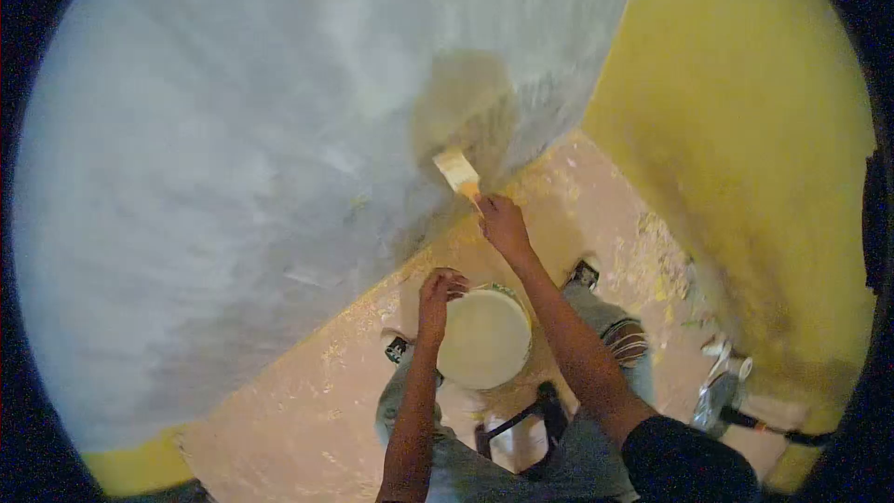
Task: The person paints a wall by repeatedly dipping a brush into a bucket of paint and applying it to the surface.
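My right hand (503, 225) is closed around the orange handle of a flat paintbrush (456, 172). Its pale, wide bristles are against or very near the lower part of a whitish-grey painted wall (233, 130). Below, a round bucket (530, 328) of pale paint stands between my legs. My left hand (440, 293) is at the bucket's upper left rim with its fingers curled onto it; the fingertips are partly hidden. A darker patch, apparently a shadow, lies on the wall around the brush.
A yellow wall (736, 102) meets the grey one at a corner on the right. Paint spots and debris mark the pinkish floor (298, 410). A black-framed object (549, 405) lies between my legs, and a clear plastic item (717, 396) with a black strap is at the right.
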`<control>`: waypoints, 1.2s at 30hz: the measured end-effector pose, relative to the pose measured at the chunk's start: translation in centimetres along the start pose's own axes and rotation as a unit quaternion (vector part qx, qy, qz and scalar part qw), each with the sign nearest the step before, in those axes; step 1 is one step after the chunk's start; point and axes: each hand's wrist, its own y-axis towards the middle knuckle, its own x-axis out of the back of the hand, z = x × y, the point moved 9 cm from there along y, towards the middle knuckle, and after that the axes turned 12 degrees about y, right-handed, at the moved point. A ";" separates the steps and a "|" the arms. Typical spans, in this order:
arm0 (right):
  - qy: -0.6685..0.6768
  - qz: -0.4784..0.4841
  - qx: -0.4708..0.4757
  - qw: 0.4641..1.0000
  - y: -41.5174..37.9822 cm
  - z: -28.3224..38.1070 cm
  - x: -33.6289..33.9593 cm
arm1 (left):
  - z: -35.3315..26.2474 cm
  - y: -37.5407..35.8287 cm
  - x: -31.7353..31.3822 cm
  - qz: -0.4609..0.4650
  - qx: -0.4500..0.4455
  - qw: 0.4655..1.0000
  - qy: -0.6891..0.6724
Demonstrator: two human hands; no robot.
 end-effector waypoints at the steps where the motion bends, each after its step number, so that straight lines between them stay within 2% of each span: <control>1: -0.002 -0.002 -0.011 1.000 -1.5 0.9 1.0 | -0.8 -1.9 -1.5 0.044 0.015 0.999 0.003; 2: 0.135 0.031 -0.138 0.981 -3.6 1.4 1.6 | -2.0 -3.6 -1.9 0.029 0.003 1.000 -0.007; 3: 0.263 0.066 -0.265 0.925 -6.6 2.1 1.5 | -2.8 -5.5 -3.0 0.054 0.010 0.998 -0.027; 4: 0.285 0.073 -0.262 0.919 -8.6 2.0 1.6 | -3.6 -7.3 -4.1 0.079 0.017 0.996 -0.046; 5: 0.307 0.081 -0.261 0.912 -10.7 1.6 1.4 | -4.6 -9.1 -4.6 0.063 0.005 0.997 -0.053; 7: 0.289 0.082 -0.189 0.935 -14.9 4.5 2.5 | -5.4 -12.8 -6.4 0.074 0.051 0.993 -0.080; 9: 0.334 0.084 -0.288 0.894 -20.3 7.2 3.3 | -4.7 -15.5 -6.6 0.067 0.041 0.992 -0.102; 11: 0.341 0.106 -0.313 0.880 -24.6 6.6 3.0 | -3.7 -18.2 -7.0 0.078 0.056 0.994 -0.043; 13: 0.350 0.122 -0.335 0.866 -27.5 7.5 3.2 | -2.5 -20.6 -6.9 0.073 0.051 0.994 -0.057; 15: 0.337 0.089 -0.399 0.848 -30.7 8.7 4.6 | -2.0 -23.6 -6.5 0.060 0.082 0.990 -0.100; 16: 0.358 0.113 -0.408 0.833 -31.7 9.4 4.4 | -2.0 -24.5 -6.0 0.056 0.079 0.990 -0.101; 19: 0.368 0.140 -0.402 0.827 -34.1 10.6 4.6 | -2.0 -27.4 -4.4 0.026 0.087 0.993 -0.075; 20: 0.367 0.143 -0.405 0.825 -35.1 8.8 4.2 | -1.7 -27.8 -3.9 0.007 0.083 0.993 -0.084; 22: 0.280 0.191 -0.402 0.851 -38.4 0.9 1.9 | 0.2 -27.7 -3.1 -0.026 0.075 0.992 -0.102; 24: 0.201 0.357 -0.389 0.825 -44.0 -4.0 -1.6 | -0.6 -28.4 -3.3 -0.025 0.095 0.990 -0.103; 26: 0.048 0.570 -0.357 0.739 -51.2 -4.1 -3.8 | -0.3 -27.4 -3.2 -0.018 0.113 0.988 -0.107; 27: 0.345 0.404 -0.206 0.822 -52.2 2.9 2.1 | 0.3 -26.6 -3.4 -0.018 0.119 0.987 -0.109; 28: 0.344 0.405 -0.214 0.820 -51.9 2.0 2.0 | 0.7 -25.9 -3.6 -0.017 0.125 0.987 -0.097; 29: 0.325 0.412 -0.205 0.826 -55.7 -1.5 4.3 | 1.1 -24.9 -3.4 -0.017 0.130 0.988 -0.083; 30: 0.306 0.421 -0.196 0.831 -56.1 -1.0 0.0 | 1.8 -23.9 -3.3 -0.019 0.137 0.987 -0.085; 33: 0.247 0.448 -0.163 0.844 -53.2 -5.1 -1.6 | 3.1 -20.6 -3.6 -0.012 0.147 0.985 -0.094; 36: 0.186 0.475 -0.127 0.851 -52.6 -9.4 1.5 | 4.0 -17.7 -5.1 0.013 0.149 0.984 -0.101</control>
